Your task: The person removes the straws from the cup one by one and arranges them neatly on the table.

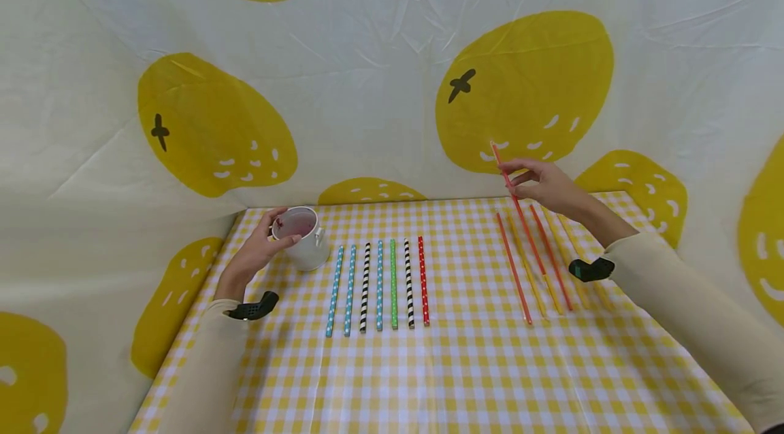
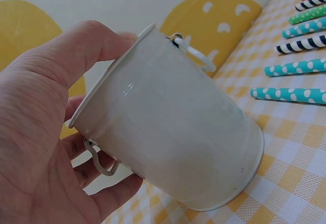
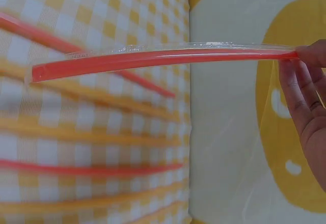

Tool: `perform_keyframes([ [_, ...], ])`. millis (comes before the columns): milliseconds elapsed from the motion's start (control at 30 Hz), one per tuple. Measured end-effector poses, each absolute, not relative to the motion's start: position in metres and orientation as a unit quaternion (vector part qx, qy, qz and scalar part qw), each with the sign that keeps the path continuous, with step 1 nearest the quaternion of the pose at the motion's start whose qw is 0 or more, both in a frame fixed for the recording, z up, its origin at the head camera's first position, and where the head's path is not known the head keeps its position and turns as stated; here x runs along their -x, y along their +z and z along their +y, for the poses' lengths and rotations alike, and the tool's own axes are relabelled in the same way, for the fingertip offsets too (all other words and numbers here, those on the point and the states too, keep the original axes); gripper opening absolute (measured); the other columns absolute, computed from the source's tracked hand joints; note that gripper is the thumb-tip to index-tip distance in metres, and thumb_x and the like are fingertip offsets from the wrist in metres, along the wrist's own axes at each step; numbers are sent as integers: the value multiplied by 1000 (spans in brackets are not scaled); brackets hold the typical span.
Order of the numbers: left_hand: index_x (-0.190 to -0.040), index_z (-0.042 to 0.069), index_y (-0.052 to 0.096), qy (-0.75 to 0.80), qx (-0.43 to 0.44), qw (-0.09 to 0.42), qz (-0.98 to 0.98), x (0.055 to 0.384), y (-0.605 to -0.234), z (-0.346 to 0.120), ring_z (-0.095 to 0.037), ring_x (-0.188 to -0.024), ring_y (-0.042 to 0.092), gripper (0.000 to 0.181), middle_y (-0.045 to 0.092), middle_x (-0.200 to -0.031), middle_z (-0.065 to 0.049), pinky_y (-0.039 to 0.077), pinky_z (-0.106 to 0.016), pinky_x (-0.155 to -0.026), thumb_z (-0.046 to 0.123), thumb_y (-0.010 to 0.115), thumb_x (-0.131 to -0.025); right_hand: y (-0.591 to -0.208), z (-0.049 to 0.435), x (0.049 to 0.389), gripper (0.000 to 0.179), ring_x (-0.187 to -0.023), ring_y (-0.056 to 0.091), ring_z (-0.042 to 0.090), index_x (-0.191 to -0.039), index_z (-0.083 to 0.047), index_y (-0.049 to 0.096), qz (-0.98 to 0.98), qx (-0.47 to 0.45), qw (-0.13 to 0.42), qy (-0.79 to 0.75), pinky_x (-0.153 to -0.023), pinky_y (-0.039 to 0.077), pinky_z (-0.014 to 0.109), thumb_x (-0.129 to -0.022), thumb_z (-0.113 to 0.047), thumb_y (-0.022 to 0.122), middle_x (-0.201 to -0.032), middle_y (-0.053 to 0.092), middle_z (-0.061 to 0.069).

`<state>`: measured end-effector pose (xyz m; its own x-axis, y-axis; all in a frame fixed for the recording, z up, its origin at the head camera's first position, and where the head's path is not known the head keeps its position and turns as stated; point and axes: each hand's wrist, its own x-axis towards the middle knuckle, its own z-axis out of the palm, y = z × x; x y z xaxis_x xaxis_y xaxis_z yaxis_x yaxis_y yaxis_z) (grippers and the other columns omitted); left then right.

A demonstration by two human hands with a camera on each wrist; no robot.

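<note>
At the table's left, my left hand (image 1: 257, 248) grips the rim of a white metal pail (image 1: 310, 254) with small loop handles on its sides. In the left wrist view its thumb lies at the rim and its fingers reach round the far side of the pail (image 2: 173, 117). My right hand (image 1: 544, 187) pinches a red straw (image 1: 523, 218) near its upper end, above the straws on the right. The right wrist view shows the held straw (image 3: 153, 60) in a clear wrapper, its lower end free.
Paper straws lie in a row mid-table: blue dotted ones (image 1: 333, 291), black-striped ones (image 1: 365, 288), a green one (image 1: 394, 284) and a red one (image 1: 423, 281). Red (image 1: 513, 267) and yellow straws lie at the right. A lemon-print sheet (image 1: 380, 114) hangs behind the checkered tablecloth (image 1: 471, 366).
</note>
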<state>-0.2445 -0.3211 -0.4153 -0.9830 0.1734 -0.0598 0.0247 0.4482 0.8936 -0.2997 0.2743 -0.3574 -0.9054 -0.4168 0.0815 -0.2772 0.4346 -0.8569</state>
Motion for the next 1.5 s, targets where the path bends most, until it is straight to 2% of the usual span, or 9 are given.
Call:
perform_keyframes([
  [200,-163,16,15,521,-58,70,849,244,-415,-323,-42,-137,34,88,21,-162,-17,35,-55,-104,30,71,-97,-364,305,299,47,-115,57,19,-150,-3,46,845,203,77,-489,-85,57,30,-104,-6,56,-150,41,18],
  [433,-162,16,17,518,-61,66,851,245,-417,-324,-42,-135,34,86,22,-161,-18,35,-53,-103,30,71,-97,-373,337,300,48,-112,60,16,-149,-3,47,860,195,87,-463,-86,57,34,-102,-2,58,-150,40,18],
  [567,-162,14,17,518,-62,64,850,245,-418,-324,-41,-135,34,86,22,-161,-18,35,-53,-103,30,71,-97,-376,352,298,49,-109,60,9,-150,-3,45,872,184,94,-444,-87,57,34,-103,-1,55,-152,40,16],
  [833,-162,15,17,521,-60,63,849,246,-419,-323,-41,-135,33,86,21,-161,-17,35,-53,-104,29,71,-97,-384,379,295,50,-101,59,-2,-150,7,40,892,181,99,-403,-83,57,33,-103,0,55,-147,41,28],
  [967,-161,15,19,517,-60,60,852,246,-418,-322,-41,-133,34,85,23,-160,-17,35,-52,-103,30,71,-97,-390,391,296,50,-97,61,-4,-150,6,41,904,163,112,-379,-83,58,34,-103,-3,55,-145,43,31],
  [1133,-161,15,18,516,-59,59,853,246,-419,-322,-41,-133,35,85,23,-160,-17,35,-53,-104,30,72,-96,-402,402,295,49,-97,64,0,-149,8,41,909,153,123,-368,-86,57,43,-103,-2,55,-141,44,34],
  [1367,-162,16,18,520,-57,63,850,247,-419,-322,-41,-135,35,86,24,-160,-17,34,-54,-105,30,72,-96,-424,410,296,46,-94,68,24,-145,17,39,907,146,154,-365,-79,58,41,-103,1,53,-135,45,39],
  [1500,-162,17,18,521,-54,66,849,249,-420,-323,-42,-136,34,86,24,-160,-17,33,-55,-106,31,72,-96,-434,413,301,46,-97,66,30,-144,19,38,910,143,173,-349,-78,57,39,-103,3,52,-134,45,42],
])
